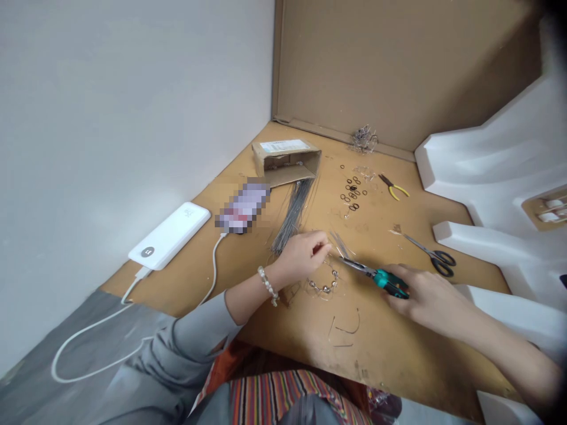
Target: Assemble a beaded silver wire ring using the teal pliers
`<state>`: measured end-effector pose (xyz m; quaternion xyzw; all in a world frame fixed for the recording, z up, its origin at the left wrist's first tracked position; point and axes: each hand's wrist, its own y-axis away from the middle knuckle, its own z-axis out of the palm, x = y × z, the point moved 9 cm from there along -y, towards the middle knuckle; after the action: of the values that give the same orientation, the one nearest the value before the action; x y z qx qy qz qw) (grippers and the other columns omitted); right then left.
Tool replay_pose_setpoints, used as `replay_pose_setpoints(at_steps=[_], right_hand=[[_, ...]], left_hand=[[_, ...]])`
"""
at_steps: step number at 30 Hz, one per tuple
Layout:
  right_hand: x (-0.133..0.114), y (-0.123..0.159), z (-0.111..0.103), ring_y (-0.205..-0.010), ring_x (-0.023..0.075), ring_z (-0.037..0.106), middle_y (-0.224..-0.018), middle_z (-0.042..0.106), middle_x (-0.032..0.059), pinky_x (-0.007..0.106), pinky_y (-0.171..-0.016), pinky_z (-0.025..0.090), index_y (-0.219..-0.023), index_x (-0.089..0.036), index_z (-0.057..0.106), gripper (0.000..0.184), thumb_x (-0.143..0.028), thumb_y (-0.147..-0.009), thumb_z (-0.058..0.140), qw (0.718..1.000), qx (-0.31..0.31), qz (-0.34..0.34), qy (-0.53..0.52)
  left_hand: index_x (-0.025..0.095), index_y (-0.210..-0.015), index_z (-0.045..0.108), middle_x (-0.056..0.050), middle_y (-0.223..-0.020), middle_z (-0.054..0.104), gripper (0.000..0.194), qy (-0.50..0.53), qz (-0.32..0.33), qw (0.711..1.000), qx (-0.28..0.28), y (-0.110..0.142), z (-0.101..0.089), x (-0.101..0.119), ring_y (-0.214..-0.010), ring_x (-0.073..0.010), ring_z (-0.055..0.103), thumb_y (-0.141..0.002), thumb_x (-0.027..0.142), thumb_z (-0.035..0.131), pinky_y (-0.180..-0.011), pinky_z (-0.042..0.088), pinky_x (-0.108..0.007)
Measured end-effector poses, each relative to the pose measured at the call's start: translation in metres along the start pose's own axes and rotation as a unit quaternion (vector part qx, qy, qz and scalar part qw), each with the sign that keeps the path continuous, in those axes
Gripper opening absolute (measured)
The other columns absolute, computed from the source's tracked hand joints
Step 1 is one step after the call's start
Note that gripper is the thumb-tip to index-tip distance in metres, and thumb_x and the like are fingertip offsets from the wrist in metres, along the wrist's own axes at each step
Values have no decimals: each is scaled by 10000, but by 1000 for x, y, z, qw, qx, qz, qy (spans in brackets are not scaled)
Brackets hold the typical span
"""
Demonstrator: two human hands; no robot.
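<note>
My left hand [308, 254], with a pale bead bracelet [267, 285] on its wrist, is closed in a pinch above the table. A thin beaded wire [326, 288] with clear, shiny beads curves below it and runs up toward the pinched fingertips; the exact grip point is too fine to see. My right hand [420, 295] is wrapped round green-and-black needle-nose pliers [381, 280]. The pliers' jaws point left, close to the left fingertips. A bundle of straight grey wires [292, 215] lies just behind my left hand.
A small open cardboard box [287, 162] stands behind the wires. Dark rings [353, 193], yellow-handled pliers [393, 186], scissors [436, 257] and a wire tangle [364, 140] lie rightward. A phone [243, 206] and white power bank [170, 236] with cables lie left. White foam [469, 245] borders the right.
</note>
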<state>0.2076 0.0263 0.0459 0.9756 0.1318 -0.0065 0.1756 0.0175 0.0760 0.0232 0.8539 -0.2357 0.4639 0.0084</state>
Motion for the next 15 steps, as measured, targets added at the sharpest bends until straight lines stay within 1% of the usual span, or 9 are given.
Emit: replay_pose_setpoints(at_steps=[2, 3, 5, 6, 8, 10, 12, 15], right_hand=[[16, 1, 7, -618, 219, 642, -744, 676, 35, 297, -522, 386, -968, -226, 615, 267, -411, -820, 490, 998, 18, 37, 52], [24, 2, 11, -610, 227, 638, -744, 673, 49, 301, -507, 373, -952, -216, 608, 303, -457, -838, 465, 994, 37, 54, 84], [37, 2, 18, -695, 254, 647, -841, 669, 91, 312, -511, 375, -940, -190, 591, 364, -507, -862, 429, 983, 85, 87, 138], [42, 2, 24, -763, 270, 646, -848, 659, 99, 314, -521, 383, -931, -181, 584, 369, -511, -866, 431, 978, 101, 99, 156], [45, 1, 36, -867, 283, 624, -882, 641, 109, 316, -542, 397, -934, -171, 572, 370, -506, -886, 421, 972, 125, 100, 175], [43, 0, 46, -899, 284, 602, -903, 628, 116, 319, -564, 410, -983, -158, 569, 376, -486, -905, 403, 968, 145, 91, 184], [39, -1, 51, -902, 288, 586, -931, 623, 129, 338, -606, 428, -1085, -140, 560, 408, -470, -916, 392, 964, 169, 81, 191], [37, -1, 53, -912, 302, 576, -986, 624, 153, 385, -694, 446, -1211, -117, 528, 465, -455, -917, 401, 958, 198, 68, 196]], left_hand=[[173, -648, 400, 53, -573, 378, 263, 113, -57, 992, -24, -1, 4, -11, -537, -81, 355, -861, 314, 462, -538, 286, -219], [172, -652, 404, 58, -570, 361, 266, 158, -72, 984, -39, -2, 7, -13, -532, -77, 345, -852, 334, 472, -532, 284, -213], [168, -660, 422, 62, -572, 345, 268, 212, -89, 971, -60, -2, 13, -16, -529, -71, 330, -833, 360, 492, -522, 277, -208], [166, -665, 432, 64, -572, 343, 267, 225, -93, 968, -66, -2, 15, -16, -525, -70, 323, -825, 368, 501, -517, 272, -206], [163, -670, 451, 66, -565, 344, 266, 231, -98, 965, -70, -2, 17, -16, -515, -68, 313, -816, 376, 512, -505, 263, -205], [160, -669, 467, 65, -559, 360, 265, 220, -97, 969, -64, -1, 17, -17, -512, -67, 317, -816, 375, 519, -499, 261, -205], [155, -665, 481, 60, -559, 387, 267, 196, -91, 975, -52, -1, 15, -17, -518, -67, 334, -819, 369, 525, -499, 264, -203], [151, -654, 498, 57, -557, 417, 265, 152, -84, 984, -39, -1, 12, -18, -525, -66, 349, -817, 355, 539, -500, 262, -200]])
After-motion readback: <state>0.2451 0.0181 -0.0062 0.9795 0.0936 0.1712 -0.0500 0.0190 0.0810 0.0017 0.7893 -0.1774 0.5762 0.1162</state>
